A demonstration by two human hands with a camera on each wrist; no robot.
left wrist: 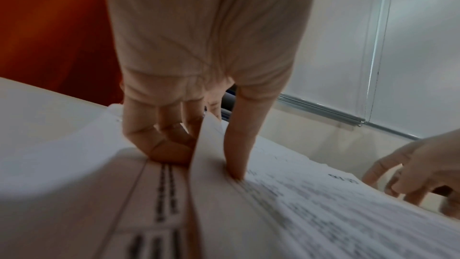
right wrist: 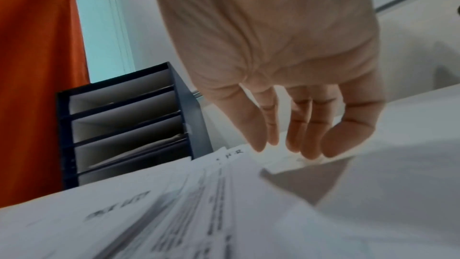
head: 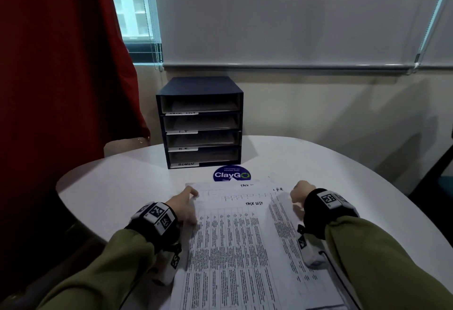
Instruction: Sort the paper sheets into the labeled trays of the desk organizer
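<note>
A stack of printed paper sheets (head: 235, 236) lies on the white table in front of me; the top one reads "TASK LIST", and one below it reads "H-R" (head: 279, 189). My left hand (head: 186, 202) pinches the top sheet's left edge (left wrist: 199, 155), thumb on the printed side and fingers (left wrist: 159, 141) curled under the raised edge. My right hand (head: 300, 193) hangs with loosely bent fingertips (right wrist: 308, 151) touching the stack's far right corner. The dark blue desk organizer (head: 199, 123) stands behind the stack, its four trays labelled TASK LIST, I.T, H.R and ADMIN, each holding paper.
A round blue "ClayGo" sticker (head: 231, 174) sits on the table (head: 110, 187) between stack and organizer. A red curtain (head: 49, 64) hangs at the left, a window blind behind. A dark chair edge (head: 438, 167) shows at the right.
</note>
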